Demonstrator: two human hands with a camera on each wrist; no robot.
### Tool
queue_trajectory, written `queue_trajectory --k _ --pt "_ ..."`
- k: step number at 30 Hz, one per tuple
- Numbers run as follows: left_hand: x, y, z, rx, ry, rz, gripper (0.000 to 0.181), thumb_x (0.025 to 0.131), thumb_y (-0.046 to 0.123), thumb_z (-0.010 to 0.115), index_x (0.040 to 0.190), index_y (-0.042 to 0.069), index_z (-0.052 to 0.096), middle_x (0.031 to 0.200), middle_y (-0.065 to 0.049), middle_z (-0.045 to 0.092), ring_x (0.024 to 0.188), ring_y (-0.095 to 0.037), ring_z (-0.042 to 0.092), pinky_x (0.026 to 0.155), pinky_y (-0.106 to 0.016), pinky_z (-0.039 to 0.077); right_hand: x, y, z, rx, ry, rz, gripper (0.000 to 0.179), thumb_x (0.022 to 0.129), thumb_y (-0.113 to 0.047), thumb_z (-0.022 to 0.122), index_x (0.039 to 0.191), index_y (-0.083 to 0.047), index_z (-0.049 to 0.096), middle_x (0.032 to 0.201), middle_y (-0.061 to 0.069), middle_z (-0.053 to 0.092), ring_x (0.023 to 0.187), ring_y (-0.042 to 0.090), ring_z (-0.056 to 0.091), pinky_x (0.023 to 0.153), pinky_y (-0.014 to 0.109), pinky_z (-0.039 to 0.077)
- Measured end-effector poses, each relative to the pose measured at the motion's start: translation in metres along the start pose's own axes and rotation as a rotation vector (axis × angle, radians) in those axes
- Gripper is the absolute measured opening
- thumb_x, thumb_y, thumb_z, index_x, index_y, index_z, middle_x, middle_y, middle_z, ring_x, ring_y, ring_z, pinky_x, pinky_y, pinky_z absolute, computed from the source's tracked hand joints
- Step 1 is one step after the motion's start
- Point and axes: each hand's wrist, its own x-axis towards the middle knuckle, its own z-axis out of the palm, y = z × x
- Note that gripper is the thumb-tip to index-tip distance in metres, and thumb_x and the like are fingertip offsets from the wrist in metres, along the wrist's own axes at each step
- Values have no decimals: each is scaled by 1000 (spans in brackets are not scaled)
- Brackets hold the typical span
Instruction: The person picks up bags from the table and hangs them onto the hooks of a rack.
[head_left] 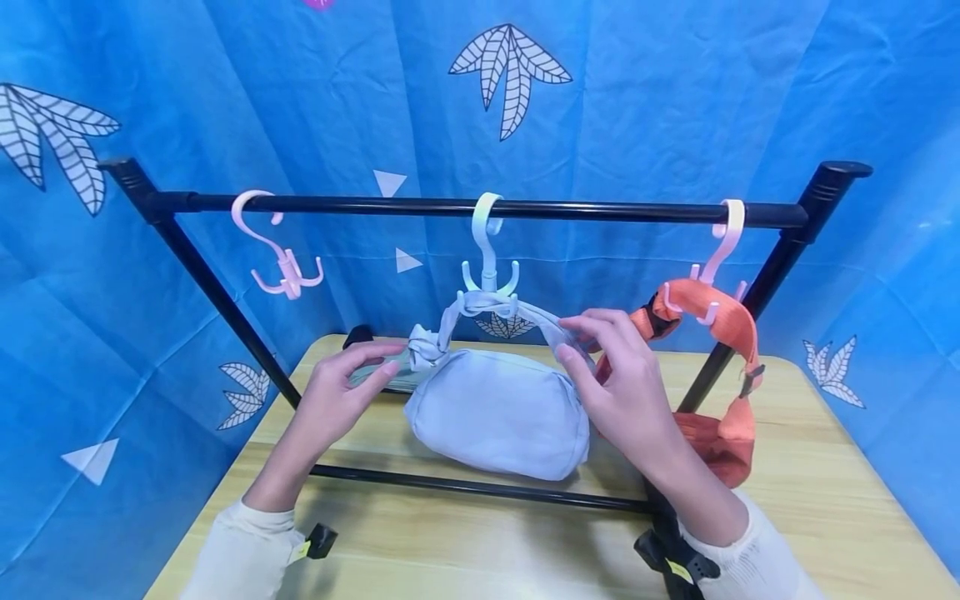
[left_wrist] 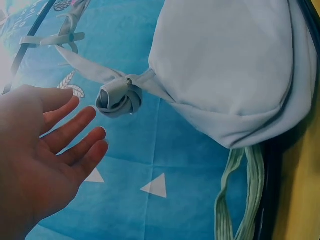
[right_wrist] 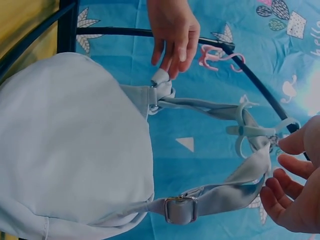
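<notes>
A pale blue-grey bag (head_left: 498,412) hangs by its strap (right_wrist: 225,197) from a light blue swivel hook (head_left: 488,250) on the black rack's top bar. Beside the knotted end of the strap (left_wrist: 119,97) is my left hand (head_left: 337,400), fingers loosely extended and holding nothing; the left wrist view shows a small gap to the knot. On the bag's other side, my right hand (head_left: 626,383) has its fingers around the strap's right run without closing on it. The fingertips are at the strap's edge in the right wrist view; whether they touch it I cannot tell.
The black rack (head_left: 615,210) stands on a light wooden table (head_left: 420,542). A bare pink hook (head_left: 288,271) hangs at left; another pink hook (head_left: 723,242) at right carries an orange bag (head_left: 720,312). Something green (head_left: 393,377) lies behind the bag. Blue cloth (head_left: 637,100) surrounds the table.
</notes>
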Motion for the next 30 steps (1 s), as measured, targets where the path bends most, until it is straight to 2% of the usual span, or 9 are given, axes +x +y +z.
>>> queue_trajectory --k 12,18,25,30 --pt "-4 -12 -2 56 10 -1 34 104 32 65 132 12 71 137 -11 70 124 -33 67 99 -55 59 -4 -6 0 21 12 -71 38 90 -5 79 127 -8 70 120 10 67 88 12 60 63 18 51" --pt "-3 -15 -3 79 3 -11 32 103 28 66 130 12 71 136 -13 70 125 -35 67 100 -57 58 -5 -8 0 32 1 -115 39 89 -5 80 126 -6 69 117 10 69 92 16 64 62 22 53" --pt "-3 -19 -1 139 -32 -10 32 102 23 68 131 10 71 135 -14 71 129 -39 64 99 -57 58 -6 -12 6 53 -41 -124 37 89 -8 80 124 -6 70 118 7 72 100 15 68 86 24 60" --pt "-3 -24 -1 189 -33 3 32 101 22 69 131 10 71 135 -16 70 128 -40 65 99 -59 57 -9 -13 14 101 -74 -137 36 91 -8 79 126 -7 69 119 5 71 103 15 67 88 27 61"
